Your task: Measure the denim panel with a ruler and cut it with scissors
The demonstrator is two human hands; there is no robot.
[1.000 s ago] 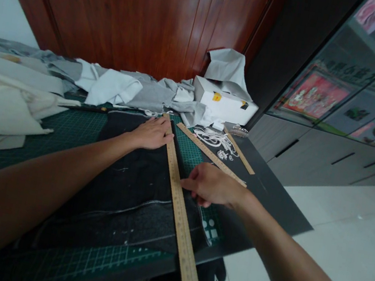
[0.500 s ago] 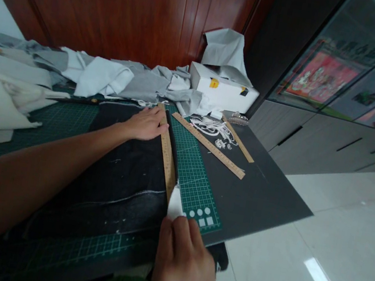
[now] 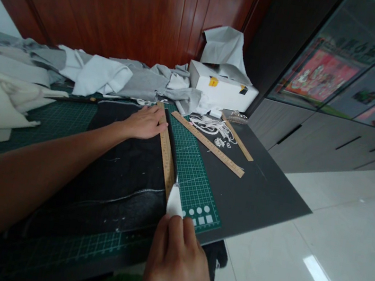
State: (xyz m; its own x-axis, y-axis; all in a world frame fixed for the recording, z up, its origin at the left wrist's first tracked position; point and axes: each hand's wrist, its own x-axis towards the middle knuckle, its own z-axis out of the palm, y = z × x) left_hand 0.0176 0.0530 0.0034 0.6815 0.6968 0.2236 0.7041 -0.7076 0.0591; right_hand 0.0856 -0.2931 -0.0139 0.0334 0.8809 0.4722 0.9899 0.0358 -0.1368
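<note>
The cloth (image 3: pixel 126 164) looks black, perhaps charcoal, the mat (image 3: pixel 191 166) green with pale gridlines

The left hand (image 3: pixel 145 122) presses a wooden ruler (image 3: pixel 166 158) onto black fabric (image 3: pixel 121 163), near the tabletop's (image 3: pixel 259 186) back edge. The right hand (image 3: pixel 179 261), at the front edge, grips a white piece (image 3: pixel 175 201) beside the ruler, over the green cutting mat (image 3: pixel 192 167).
</note>
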